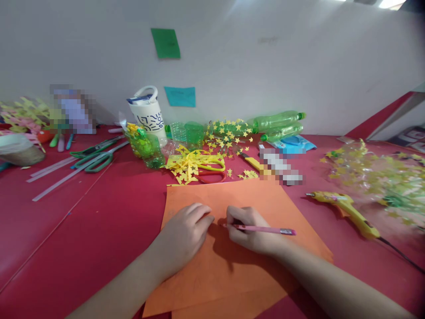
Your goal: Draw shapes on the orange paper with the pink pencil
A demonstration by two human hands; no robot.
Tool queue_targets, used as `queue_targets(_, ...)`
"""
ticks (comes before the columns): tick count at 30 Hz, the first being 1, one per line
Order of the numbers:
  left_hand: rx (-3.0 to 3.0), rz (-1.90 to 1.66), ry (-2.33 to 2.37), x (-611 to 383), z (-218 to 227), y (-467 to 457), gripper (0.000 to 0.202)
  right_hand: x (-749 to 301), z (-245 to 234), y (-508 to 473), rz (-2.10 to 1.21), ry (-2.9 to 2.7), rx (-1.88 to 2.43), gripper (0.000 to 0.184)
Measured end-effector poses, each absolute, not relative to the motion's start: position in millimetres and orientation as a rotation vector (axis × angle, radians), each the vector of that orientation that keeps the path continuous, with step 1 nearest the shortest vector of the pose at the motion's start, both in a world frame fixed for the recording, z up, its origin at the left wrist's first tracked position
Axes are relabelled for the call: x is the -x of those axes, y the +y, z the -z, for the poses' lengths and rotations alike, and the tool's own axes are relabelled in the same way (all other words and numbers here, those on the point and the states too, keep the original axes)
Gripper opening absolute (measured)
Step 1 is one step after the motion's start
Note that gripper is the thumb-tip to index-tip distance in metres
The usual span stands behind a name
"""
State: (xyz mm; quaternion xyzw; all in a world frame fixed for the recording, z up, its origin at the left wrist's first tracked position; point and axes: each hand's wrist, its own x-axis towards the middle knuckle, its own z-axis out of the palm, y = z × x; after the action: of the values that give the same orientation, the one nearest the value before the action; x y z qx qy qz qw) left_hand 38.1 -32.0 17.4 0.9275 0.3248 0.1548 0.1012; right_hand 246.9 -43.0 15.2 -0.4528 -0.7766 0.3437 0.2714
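A sheet of orange paper (252,199) lies on the red table (83,230) in front of me. My left hand (184,232) rests on the paper's left part, palm down, fingers curled loosely with nothing in them. My right hand (250,228) is closed on a pink pencil (265,230), whose tip touches the paper near the left hand's fingertips. The pencil's eraser end points right.
Behind the paper lie yellow paper strips and stars (192,164) with red-handled scissors (212,176). A yellow glue gun (348,210) lies at right, its cord running off. Green scissors (96,157), green plastic bottles (277,124), a white jug (149,113) and cut green cups (146,144) stand further back.
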Motion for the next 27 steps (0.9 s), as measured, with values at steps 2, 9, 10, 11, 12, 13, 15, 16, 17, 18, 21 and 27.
queue_targets(2, -2.741, -0.466, 0.959, -38, -17, -32, 0.027, -247, -15, -43, -0.936, -2.086, 1.218, 0.017)
queue_targets(9, -2.741, -0.484, 0.950, -39, -20, -33, 0.024, -247, -16, -42, -1.042, -2.017, 1.245, 0.015)
queue_targets(10, -2.736, -0.473, 0.956, -39, -20, -33, 0.023, -248, -16, -41, -1.083, -1.962, 1.256, 0.014)
queue_targets(11, -2.731, -0.460, 0.961, -38, -21, -34, 0.024, -250, -16, -40, -1.134, -1.881, 1.266, 0.013)
queue_targets(12, -2.726, -0.455, 0.971, -38, -21, -34, 0.025, -251, -16, -38, -1.184, -1.775, 1.280, 0.012)
queue_targets(13, -2.726, -0.434, 0.973, -38, -21, -34, 0.026, -253, -16, -37, -1.230, -1.653, 1.298, 0.012)
queue_targets(15, -2.734, -0.417, 0.974, -37, -21, -35, 0.026, -255, -17, -33, -1.286, -1.433, 1.334, 0.016)
queue_targets(16, -2.742, -0.430, 0.988, -37, -20, -34, 0.026, -256, -18, -32, -1.303, -1.359, 1.346, 0.019)
queue_targets(17, -2.748, -0.443, 1.008, -37, -19, -34, 0.026, -256, -19, -31, -1.315, -1.318, 1.357, 0.020)
queue_targets(18, -2.753, -0.460, 1.037, -37, -18, -33, 0.026, -256, -20, -31, -1.325, -1.303, 1.366, 0.020)
queue_targets(21, -2.757, -0.494, 1.127, -36, -15, -30, 0.024, -254, -23, -34, -1.350, -1.389, 1.351, 0.009)
queue_targets(27, -2.742, -0.466, 1.187, -35, -15, -31, 0.032, -248, -22, -44, -1.325, -1.745, 1.246, 0.009)
